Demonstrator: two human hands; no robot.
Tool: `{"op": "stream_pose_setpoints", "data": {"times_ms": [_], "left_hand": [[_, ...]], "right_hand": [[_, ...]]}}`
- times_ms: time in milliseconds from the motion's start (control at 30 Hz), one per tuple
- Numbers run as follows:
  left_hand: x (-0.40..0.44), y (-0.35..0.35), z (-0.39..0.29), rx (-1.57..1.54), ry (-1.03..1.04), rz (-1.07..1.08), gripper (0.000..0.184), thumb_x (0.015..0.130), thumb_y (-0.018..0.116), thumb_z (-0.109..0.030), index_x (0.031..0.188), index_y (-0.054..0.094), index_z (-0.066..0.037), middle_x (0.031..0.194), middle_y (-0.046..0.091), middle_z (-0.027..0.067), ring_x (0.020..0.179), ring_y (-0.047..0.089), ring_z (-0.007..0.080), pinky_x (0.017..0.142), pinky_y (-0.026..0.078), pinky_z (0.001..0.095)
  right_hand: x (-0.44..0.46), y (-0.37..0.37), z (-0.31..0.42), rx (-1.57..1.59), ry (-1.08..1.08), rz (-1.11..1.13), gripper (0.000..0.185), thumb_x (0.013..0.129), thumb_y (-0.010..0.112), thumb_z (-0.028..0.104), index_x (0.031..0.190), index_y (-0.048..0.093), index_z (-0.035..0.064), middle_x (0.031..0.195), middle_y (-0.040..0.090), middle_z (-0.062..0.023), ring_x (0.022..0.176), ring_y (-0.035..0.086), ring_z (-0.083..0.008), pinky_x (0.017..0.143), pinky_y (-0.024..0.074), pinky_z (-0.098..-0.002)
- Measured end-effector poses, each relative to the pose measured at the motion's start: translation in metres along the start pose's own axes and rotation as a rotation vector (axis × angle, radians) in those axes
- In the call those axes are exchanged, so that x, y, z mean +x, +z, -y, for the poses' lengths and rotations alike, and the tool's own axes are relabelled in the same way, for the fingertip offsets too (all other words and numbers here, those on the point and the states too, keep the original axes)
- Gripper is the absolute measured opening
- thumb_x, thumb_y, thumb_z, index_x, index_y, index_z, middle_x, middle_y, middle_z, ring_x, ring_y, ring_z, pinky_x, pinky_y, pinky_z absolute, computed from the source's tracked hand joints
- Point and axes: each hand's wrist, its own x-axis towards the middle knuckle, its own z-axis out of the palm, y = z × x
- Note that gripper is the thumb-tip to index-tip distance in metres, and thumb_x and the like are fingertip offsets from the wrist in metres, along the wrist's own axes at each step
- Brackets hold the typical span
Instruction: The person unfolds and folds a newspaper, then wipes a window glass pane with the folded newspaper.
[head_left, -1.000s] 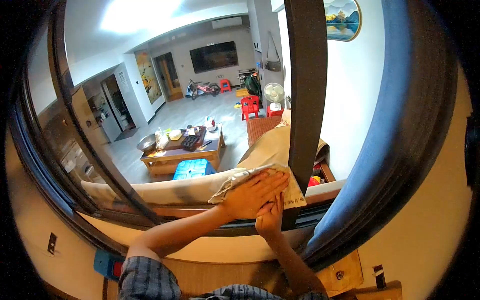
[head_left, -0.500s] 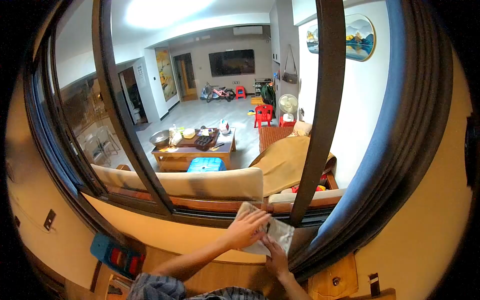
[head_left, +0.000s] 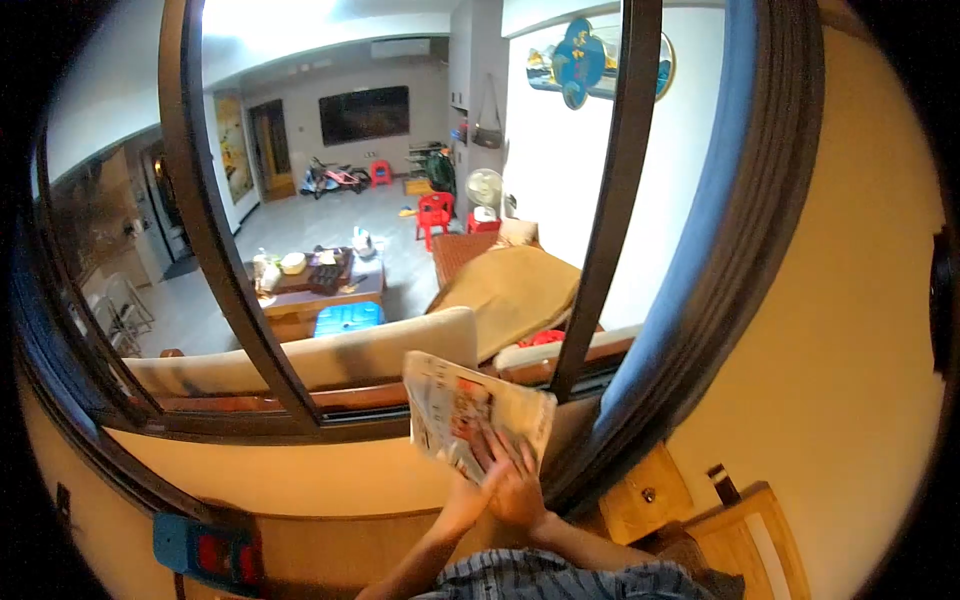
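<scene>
from afar i saw the left hand (head_left: 466, 502) and right hand (head_left: 517, 493) gripping the lower edge of a cream, printed, folded paper sheet (head_left: 512, 403) near the dark-brown window frame (head_left: 350, 427), a holding step, i judged, whose next move called for steady pressure.

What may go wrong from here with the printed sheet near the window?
The printed sheet might catch on the dark window frame beyond it and crease. It could brush the curtain on the right if swung that way. Its upper edge seems free while the hands overlap lower down, so it may fold over.
</scene>
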Motion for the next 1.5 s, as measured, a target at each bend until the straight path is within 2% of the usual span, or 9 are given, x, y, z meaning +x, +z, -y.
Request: {"op": "stream_pose_setpoints", "data": {"times_ms": [200, 333, 433, 667, 733, 800, 1067, 1400, 1500], "left_hand": [[0.014, -0.029, -0.025, -0.207, 0.063, -0.272, 0.064, 0.106, 0.052, -0.047, 0.145, 0.048, 0.005, 0.145, 0.052, 0.0193, 0.131, 0.052, 0.0270, 0.112, 0.039, 0.0354], [0.036, -0.027, -0.123, 0.280, -0.144, -0.258, 0.057, 0.105, 0.055, -0.043, 0.137, 0.057, 0.004, 0.136, 0.060, 0.0192, 0.127, 0.055, 0.0271, 0.110, 0.040, 0.0366], [0.096, -0.008, -0.162, 0.470, 0.731, -0.377, 0.050, 0.105, 0.056, -0.038, 0.132, 0.061, 0.005, 0.131, 0.064, 0.0179, 0.123, 0.057, 0.0268, 0.107, 0.042, 0.0395], [0.249, 0.086, -0.408, -0.128, 1.309, -0.374, 0.043, 0.104, 0.055, -0.035, 0.125, 0.060, 0.003, 0.119, 0.068, 0.0207, 0.109, 0.066, 0.0282, 0.096, 0.049, 0.0404], [0.258, 0.101, -0.451, -0.106, 1.203, -0.391, 0.046, 0.102, 0.049, -0.034, 0.118, 0.064, 0.007, 0.109, 0.070, 0.0298, 0.107, 0.068, 0.0390, 0.091, 0.052, 0.0453], [0.258, 0.116, -0.470, 0.105, 1.151, -0.688, 0.042, 0.097, 0.053, -0.026, 0.100, 0.065, 0.014, 0.086, 0.067, 0.0354, 0.091, 0.069, 0.0508, 0.073, 0.051, 0.0477], [0.265, 0.078, -0.437, 0.904, 1.204, -0.767, 0.032, 0.094, 0.057, -0.029, 0.098, 0.070, 0.001, 0.092, 0.069, 0.0295, 0.090, 0.067, 0.0498, 0.079, 0.052, 0.0576], [0.272, 0.056, -0.346, 0.943, 1.103, -0.697, 0.048, 0.099, 0.057, -0.043, 0.093, 0.070, 0.003, 0.064, 0.066, 0.0222, 0.064, 0.067, 0.0461, 0.072, 0.056, 0.0534], [0.266, 0.051, -0.293, 1.115, 1.139, -0.792, 0.035, 0.099, 0.062, -0.036, 0.103, 0.072, -0.003, 0.082, 0.071, 0.0208, 0.076, 0.069, 0.0403, 0.075, 0.055, 0.0504]], "right_hand": [[0.043, -0.064, 0.004, 0.297, -0.185, 0.204, 0.083, 0.088, 0.070, 0.039, 0.157, 0.037, 0.0066, 0.164, 0.028, -0.0233, 0.153, 0.024, -0.0394, 0.124, 0.0141, -0.0564], [0.123, -0.139, -0.022, 0.149, -0.269, -0.147, 0.080, 0.089, 0.068, 0.032, 0.157, 0.036, 0.0053, 0.165, 0.026, -0.0228, 0.154, 0.021, -0.0413, 0.124, 0.0110, -0.0578], [0.203, -0.203, -0.028, -0.058, -0.360, -0.386, 0.081, 0.085, 0.069, 0.026, 0.157, 0.038, 0.0074, 0.165, 0.027, -0.0223, 0.154, 0.022, -0.0403, 0.125, 0.0096, -0.0579], [0.398, -0.359, -0.069, -0.378, -0.650, -0.966, 0.054, 0.102, 0.048, 0.031, 0.149, 0.048, 0.0052, 0.155, 0.042, -0.0260, 0.148, 0.031, -0.0445, 0.124, 0.0193, -0.0555], [0.474, -0.370, -0.153, -0.288, -0.400, -0.571, 0.067, 0.096, 0.059, 0.032, 0.155, 0.039, 0.0079, 0.161, 0.030, -0.0261, 0.151, 0.027, -0.0403, 0.122, 0.0201, -0.0574], [0.491, -0.387, -0.132, -0.501, -0.709, -0.911, 0.053, 0.103, 0.047, 0.032, 0.148, 0.048, 0.0047, 0.154, 0.042, -0.0261, 0.146, 0.035, -0.0439, 0.122, 0.0242, -0.0547], [0.513, -0.349, -0.161, -0.412, -0.702, -1.036, 0.052, 0.107, 0.039, 0.034, 0.149, 0.047, 0.0058, 0.155, 0.041, -0.0270, 0.145, 0.036, -0.0437, 0.122, 0.0253, -0.0524], [0.451, -0.275, -0.166, -0.355, -0.463, -1.065, 0.059, 0.106, 0.037, 0.048, 0.153, 0.046, 0.0130, 0.159, 0.034, -0.0284, 0.148, 0.031, -0.0459, 0.121, 0.0221, -0.0575], [0.423, -0.242, -0.168, -0.388, -0.379, -0.985, 0.062, 0.105, 0.042, 0.048, 0.157, 0.039, 0.0137, 0.160, 0.031, -0.0292, 0.150, 0.025, -0.0468, 0.122, 0.0200, -0.0583]]}}
